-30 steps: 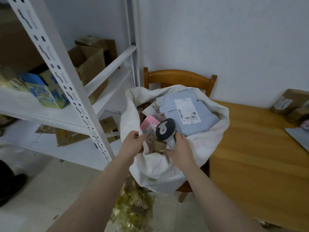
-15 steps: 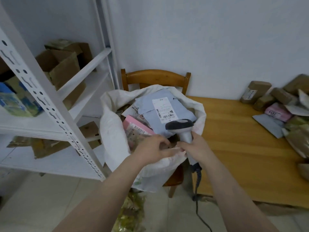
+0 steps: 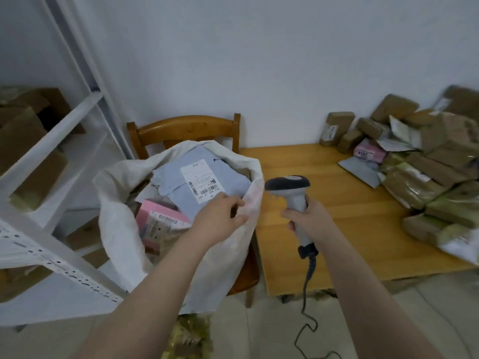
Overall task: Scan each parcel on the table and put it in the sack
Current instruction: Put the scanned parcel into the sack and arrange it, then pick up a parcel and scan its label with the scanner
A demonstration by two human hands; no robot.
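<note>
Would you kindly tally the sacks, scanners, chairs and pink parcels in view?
Sack: 1
Scanner: 1
Chair: 1
Pink parcels: 2
Total: 5

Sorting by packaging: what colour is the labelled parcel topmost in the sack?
The parcel is pale blue-grey, with a white label; seen in head view.

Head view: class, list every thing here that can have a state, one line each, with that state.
white sack, mouth open, standing on the chair, part filled.
grey-blue parcel, in the sack, on top, label up.
pink parcel, in the sack, label showing.
scanner, gripped upright, cord hanging.
left hand, pinches the sack's rim.
right hand, grips the scanner's handle.
parcel pile, heaped on the table, not yet sacked.
</note>
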